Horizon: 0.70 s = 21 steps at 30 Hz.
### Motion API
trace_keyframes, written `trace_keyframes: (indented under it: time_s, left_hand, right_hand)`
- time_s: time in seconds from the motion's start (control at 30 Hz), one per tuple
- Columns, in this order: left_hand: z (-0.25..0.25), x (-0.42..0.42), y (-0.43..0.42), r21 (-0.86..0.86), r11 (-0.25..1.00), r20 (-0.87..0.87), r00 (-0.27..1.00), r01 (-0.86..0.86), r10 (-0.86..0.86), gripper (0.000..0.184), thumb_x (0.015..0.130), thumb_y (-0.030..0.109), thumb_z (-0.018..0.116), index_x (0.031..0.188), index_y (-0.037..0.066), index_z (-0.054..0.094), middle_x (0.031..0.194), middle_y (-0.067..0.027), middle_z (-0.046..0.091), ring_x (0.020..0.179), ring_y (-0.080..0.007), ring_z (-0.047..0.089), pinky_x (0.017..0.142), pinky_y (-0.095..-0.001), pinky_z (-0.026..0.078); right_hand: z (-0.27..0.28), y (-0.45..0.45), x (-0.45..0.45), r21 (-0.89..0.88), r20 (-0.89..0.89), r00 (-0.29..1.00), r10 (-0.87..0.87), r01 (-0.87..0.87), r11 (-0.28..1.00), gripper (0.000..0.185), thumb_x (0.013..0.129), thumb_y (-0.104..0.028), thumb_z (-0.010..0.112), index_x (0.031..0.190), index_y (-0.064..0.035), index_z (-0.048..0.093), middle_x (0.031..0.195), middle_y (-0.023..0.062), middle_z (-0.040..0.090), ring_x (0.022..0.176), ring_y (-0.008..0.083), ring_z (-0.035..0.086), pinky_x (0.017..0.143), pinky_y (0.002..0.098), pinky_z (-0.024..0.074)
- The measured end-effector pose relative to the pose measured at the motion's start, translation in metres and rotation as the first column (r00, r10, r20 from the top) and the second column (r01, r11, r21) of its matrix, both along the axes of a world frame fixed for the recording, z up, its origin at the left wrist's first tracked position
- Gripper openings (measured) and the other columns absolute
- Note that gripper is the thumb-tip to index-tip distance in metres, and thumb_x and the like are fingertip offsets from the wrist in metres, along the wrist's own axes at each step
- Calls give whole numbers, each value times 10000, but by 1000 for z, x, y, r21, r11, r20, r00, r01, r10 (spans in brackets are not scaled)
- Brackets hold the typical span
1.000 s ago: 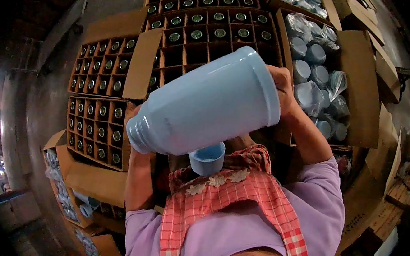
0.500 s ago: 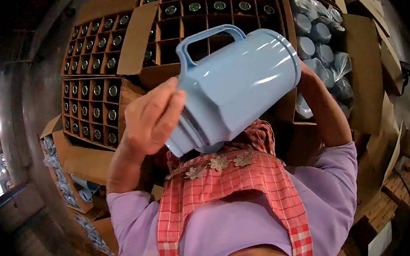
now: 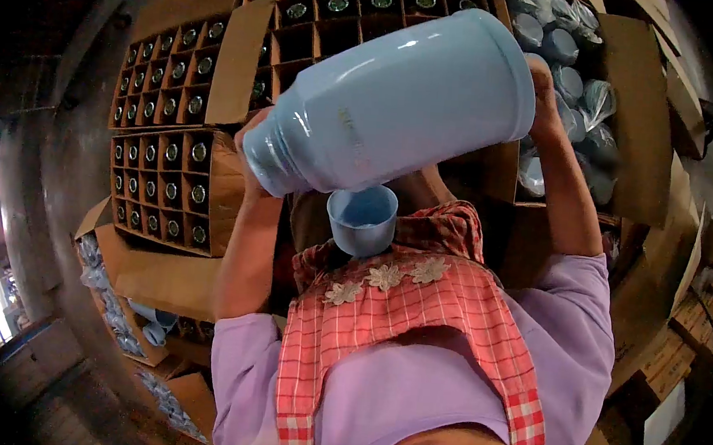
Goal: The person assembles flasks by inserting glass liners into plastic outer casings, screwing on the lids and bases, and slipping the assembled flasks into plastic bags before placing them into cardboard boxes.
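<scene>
A light blue vacuum flask (image 3: 406,102) lies sideways in the air between my hands, its narrower neck to the left and its wide base to the right. My left hand (image 3: 252,132) is closed at the neck end, mostly hidden behind it. At the base, my right hand (image 3: 541,85) grips the far side, with most of its fingers out of sight. The handle cannot be seen from this side; faint yellowish marks show on the body. Below the neck, a light blue cup (image 3: 362,221) rests mouth-up at my lap, against the red checked apron (image 3: 402,283).
Divided cartons (image 3: 172,85) with several round silvery tops stand ahead and to the left. On the right, an open box (image 3: 637,118) holds light blue pieces in plastic bags. More wrapped pieces fill a carton (image 3: 107,296) at the lower left.
The flask has turned about its length, taking the handle out of view and showing the marked side. Its base has come up and nearer the camera. The cup is now in plain view.
</scene>
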<state>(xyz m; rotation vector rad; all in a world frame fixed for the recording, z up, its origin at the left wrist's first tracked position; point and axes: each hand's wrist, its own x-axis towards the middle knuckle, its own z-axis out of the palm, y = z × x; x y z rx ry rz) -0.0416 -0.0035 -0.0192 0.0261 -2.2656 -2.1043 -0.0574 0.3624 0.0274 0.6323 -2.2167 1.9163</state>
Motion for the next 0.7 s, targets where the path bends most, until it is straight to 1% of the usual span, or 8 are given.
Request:
trace_keyframes:
  time_s: [0.1,0.2,0.23,0.37,0.43,0.53,0.63,0.7]
  left_hand:
    - [-12,10,17,575,805,-24,987,146,-161,327,875,217,474,1035,-45,586,940,-80,620,834,-157,589,744,-282,487]
    - [-14,24,27,359,929,-111,992,94,-57,355,873,246,474,1044,-47,581,945,-92,623,840,-162,592,746,-285,489]
    - [-13,24,27,592,791,-75,988,154,-136,288,844,157,528,1042,-44,585,955,-94,628,852,-157,593,770,-294,485]
    - [-13,29,36,-59,995,-395,914,76,-93,353,742,15,613,1089,-26,565,1017,-129,619,905,-182,596,832,-312,466]
    - [-18,33,34,-207,971,-419,886,120,-199,463,676,-42,608,1134,-15,546,1107,-150,591,992,-220,579,880,-330,447]
    - [6,45,22,-479,823,-318,814,305,-487,602,604,-82,549,1199,6,516,1243,-175,520,1146,-278,513,948,-357,411]
    - [43,36,-25,-498,630,-86,689,597,-720,736,545,28,539,1277,19,458,1320,-170,453,1243,-295,418,1016,-387,345]
    - [62,29,-26,-22,960,-21,960,280,-280,793,511,80,569,1289,-1,441,1321,-161,450,1231,-274,428,993,-403,361]
  right_hand:
    - [-15,15,7,-37,334,939,-79,97,995,323,799,-124,605,1089,19,594,1019,53,622,914,149,576,785,276,464]
    - [-23,18,7,-215,421,905,-53,156,964,295,832,-160,589,1079,0,605,1001,62,621,909,141,571,782,274,463]
    - [-20,7,14,-113,359,911,-202,258,960,287,841,-175,585,1073,-6,610,976,61,625,896,139,573,771,271,464]
    - [-30,25,1,85,250,944,-214,199,976,308,878,-253,561,1099,-39,584,1009,60,589,944,156,540,842,282,428]
    - [-11,28,-5,-211,643,766,2,174,962,372,897,-351,528,1077,-32,596,1024,38,579,962,140,514,836,269,411]
    - [-17,4,9,-183,510,850,-129,254,950,384,913,-374,483,1008,-34,632,922,40,631,851,120,564,808,252,421]
    - [-4,-28,13,-200,364,926,-99,181,963,364,885,-350,527,968,-13,637,881,32,623,853,112,560,778,288,445]
    - [1,-60,11,-137,160,987,20,2,991,330,854,-325,568,929,-13,645,854,48,624,844,133,570,763,306,456]
